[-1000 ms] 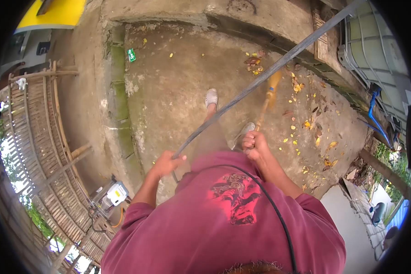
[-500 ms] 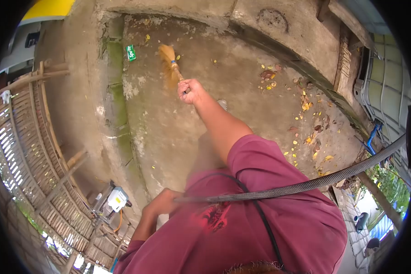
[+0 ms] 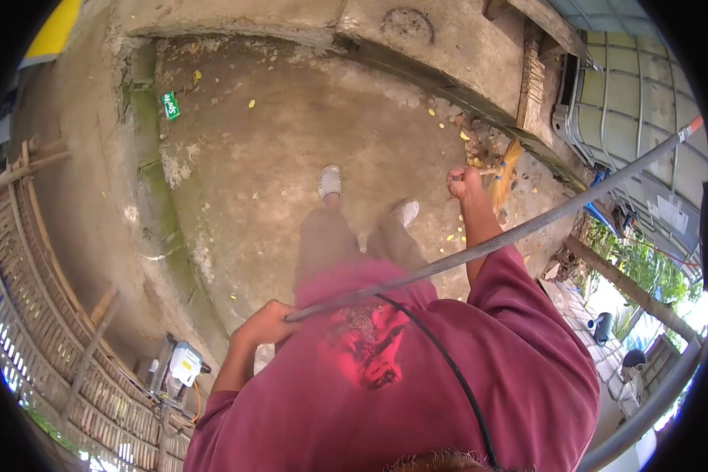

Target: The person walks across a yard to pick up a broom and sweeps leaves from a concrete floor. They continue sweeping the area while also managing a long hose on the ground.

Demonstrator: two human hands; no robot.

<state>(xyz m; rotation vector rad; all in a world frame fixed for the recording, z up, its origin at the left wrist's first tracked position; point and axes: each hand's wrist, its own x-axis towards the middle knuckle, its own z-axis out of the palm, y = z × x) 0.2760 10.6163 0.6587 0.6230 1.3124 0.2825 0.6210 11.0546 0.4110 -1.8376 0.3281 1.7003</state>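
Observation:
My right hand [image 3: 466, 182] is closed around the handle of a short straw broom [image 3: 507, 171], whose bristles lie to the right, by yellow and brown leaves [image 3: 473, 140] on the concrete floor. Near my waist, my left hand [image 3: 269, 321] is at the lower end of a ribbed grey hose [image 3: 480, 250], which crosses in front of my maroon shirt and rises to the upper right. The left fingers are curled round the hose end. My two shoes show on the floor between the hands.
A green Sprite packet or can [image 3: 171, 105] lies at the upper left beside a mossy ledge [image 3: 159, 185]. Bamboo slats [image 3: 35, 303] stand at the left, with a white device [image 3: 185, 363]. A caged tank [image 3: 637, 102] is at the right, a pole [image 3: 629, 287] below it.
My right hand has swung the broom from the upper left over to the leaves at the right. The view has shifted, and both shoes now show. My left hand still holds the hose.

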